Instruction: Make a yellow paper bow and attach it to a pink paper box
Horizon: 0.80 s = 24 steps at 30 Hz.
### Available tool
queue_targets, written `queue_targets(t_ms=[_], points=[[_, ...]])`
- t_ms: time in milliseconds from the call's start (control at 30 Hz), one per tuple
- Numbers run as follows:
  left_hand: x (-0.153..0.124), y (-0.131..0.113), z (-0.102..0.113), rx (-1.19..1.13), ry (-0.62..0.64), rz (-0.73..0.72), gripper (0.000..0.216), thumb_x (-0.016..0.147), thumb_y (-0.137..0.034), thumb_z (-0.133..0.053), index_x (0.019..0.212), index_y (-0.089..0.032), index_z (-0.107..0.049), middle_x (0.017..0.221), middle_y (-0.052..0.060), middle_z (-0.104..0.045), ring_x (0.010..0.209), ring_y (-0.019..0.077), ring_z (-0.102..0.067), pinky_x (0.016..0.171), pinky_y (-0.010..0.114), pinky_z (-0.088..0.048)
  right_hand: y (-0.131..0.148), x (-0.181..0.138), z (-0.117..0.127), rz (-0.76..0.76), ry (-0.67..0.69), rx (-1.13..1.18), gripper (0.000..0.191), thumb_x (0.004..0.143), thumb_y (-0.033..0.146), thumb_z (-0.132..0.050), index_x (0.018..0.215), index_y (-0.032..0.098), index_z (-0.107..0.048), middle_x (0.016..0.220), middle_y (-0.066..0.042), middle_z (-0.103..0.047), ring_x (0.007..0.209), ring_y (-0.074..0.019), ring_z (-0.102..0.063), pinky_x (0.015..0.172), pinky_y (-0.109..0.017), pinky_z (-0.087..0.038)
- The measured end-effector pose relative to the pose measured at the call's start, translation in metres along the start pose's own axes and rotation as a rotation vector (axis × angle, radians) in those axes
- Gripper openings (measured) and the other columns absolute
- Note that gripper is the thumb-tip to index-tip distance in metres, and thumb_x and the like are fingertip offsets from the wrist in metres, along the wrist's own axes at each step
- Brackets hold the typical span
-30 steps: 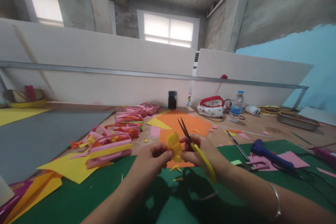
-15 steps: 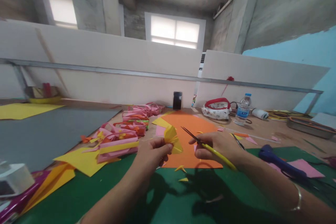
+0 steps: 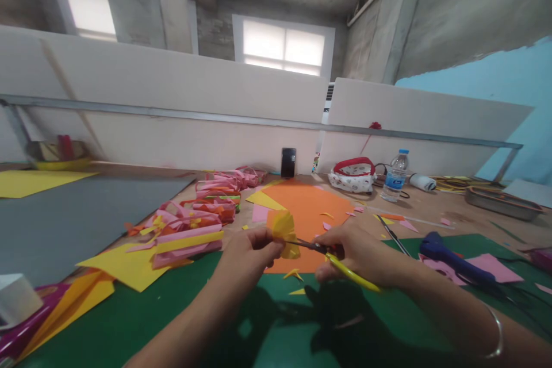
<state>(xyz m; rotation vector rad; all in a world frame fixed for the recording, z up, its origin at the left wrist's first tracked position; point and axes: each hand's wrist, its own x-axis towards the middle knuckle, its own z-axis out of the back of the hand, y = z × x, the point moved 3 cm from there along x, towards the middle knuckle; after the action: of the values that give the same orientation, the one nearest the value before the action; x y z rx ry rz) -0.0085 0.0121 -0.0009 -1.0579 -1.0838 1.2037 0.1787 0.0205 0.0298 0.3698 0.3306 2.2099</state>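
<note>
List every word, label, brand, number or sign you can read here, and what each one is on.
No text can be read in this view.
Water bottle: whitish mark on its blue label, too small and blurred to read.
Pouch: small printed motifs, too small to tell whether any are letters.
Phone: dark screen, nothing legible.
Scissors and yellow paper piece: no lettering visible.

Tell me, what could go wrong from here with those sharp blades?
The scissors point toward the left grip, so a slip might nick it. The yellow paper looks thin and is held at one side, so it could bend or tear as the blades close on it.
</note>
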Motion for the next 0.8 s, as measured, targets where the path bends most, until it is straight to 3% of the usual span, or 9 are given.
queue_targets(t_ms=[300, 567, 800], points=[[-0.0002, -0.0008, -0.0006, 0.086, 0.047, -0.021, 0.025, 0.062, -0.038, -0.061, 0.071, -0.015, -0.067, 0.054, -0.003, -0.049, 0.051, 0.0108, -0.038, 0.049, 0.023, -0.029, -0.001, 0.0001, -0.0063, -0.034, 0.069, 0.163, 0.04, 0.069, 0.053, -0.067, 0.06, 0.017, -0.05, 0.053, 0.007, -0.033, 0.051, -0.0085, -0.03, 0.046, -0.023, -0.017], [0.0007, -0.002, 0.0002, 0.222, 0.079, -0.007, 0.03, 0.068, -0.043, -0.056, 0.072, -0.014, -0.062, 0.057, -0.003, -0.046, 0.054, 0.0111, -0.037, 0.051, 0.024, -0.028, -0.0022, 0.0002, -0.006, -0.057, 0.089, 0.136, 0.044, 0.067, 0.057, -0.066, 0.059, 0.016, -0.051, 0.053, 0.008, -0.03, 0.051, -0.0078, -0.028, 0.046, -0.022, -0.018], [-0.0007, -0.0027, -0.0011, 0.202, 0.09, 0.014, 0.03, 0.069, -0.042, -0.056, 0.072, -0.012, -0.062, 0.059, -0.002, -0.047, 0.057, 0.0111, -0.037, 0.053, 0.024, -0.028, -0.0025, -0.0005, -0.0058, -0.08, 0.064, 0.074, 0.046, 0.067, 0.058, -0.066, 0.057, 0.016, -0.051, 0.051, 0.008, -0.031, 0.051, -0.0075, -0.028, 0.046, -0.021, -0.018]])
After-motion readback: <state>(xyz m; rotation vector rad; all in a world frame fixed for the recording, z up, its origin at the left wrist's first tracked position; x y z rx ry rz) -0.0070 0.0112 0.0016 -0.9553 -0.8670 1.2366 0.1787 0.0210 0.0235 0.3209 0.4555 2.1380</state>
